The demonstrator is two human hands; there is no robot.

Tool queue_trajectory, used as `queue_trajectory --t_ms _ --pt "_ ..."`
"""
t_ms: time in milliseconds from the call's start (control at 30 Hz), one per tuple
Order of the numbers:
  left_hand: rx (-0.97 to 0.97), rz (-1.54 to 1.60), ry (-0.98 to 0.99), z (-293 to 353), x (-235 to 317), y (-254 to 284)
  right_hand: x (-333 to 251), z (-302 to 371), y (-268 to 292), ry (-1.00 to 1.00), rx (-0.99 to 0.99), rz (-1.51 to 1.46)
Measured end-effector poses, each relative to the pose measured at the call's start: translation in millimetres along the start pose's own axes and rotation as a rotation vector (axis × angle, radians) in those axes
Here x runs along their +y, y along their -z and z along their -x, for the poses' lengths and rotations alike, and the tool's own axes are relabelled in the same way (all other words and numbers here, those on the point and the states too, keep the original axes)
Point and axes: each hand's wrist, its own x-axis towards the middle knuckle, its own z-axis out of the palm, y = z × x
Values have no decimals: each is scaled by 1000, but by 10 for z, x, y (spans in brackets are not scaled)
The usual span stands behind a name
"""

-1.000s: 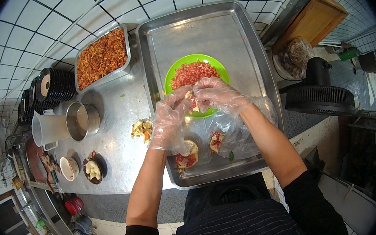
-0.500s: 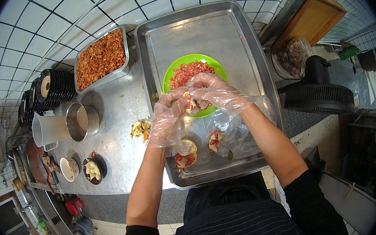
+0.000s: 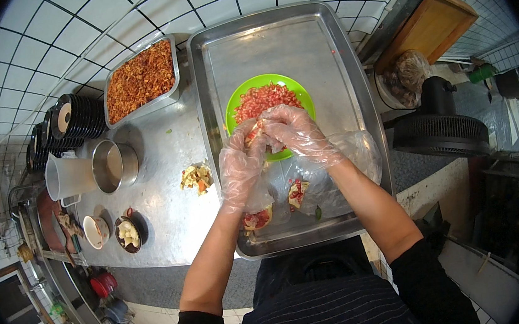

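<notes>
Your left hand (image 3: 238, 159) sits farther right, nearly closed with your right hand (image 3: 297, 131) on a pomegranate piece (image 3: 254, 133), green plate (image 3: 305, 92) beneath likely catching seeds (image 3: 265, 99).

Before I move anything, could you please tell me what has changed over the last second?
The left hand and left forearm have shifted rightward, covering more of the cut pomegranate half. The pomegranate piece between the hands has turned and moved slightly left. Neither that hand nor the right hand visibly let go; the green plate stayed put.
</notes>
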Motion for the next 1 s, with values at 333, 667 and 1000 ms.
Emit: queue_trajectory --t_ms 333,667,1000 --pt "-99 307 54 46 9 12 16 98 -20 -33 4 -223" --pt "-206 819 233 13 -66 79 -4 113 36 -271 -117 -572" --pt "-165 704 261 -61 -65 81 13 63 36 -176 38 -224"
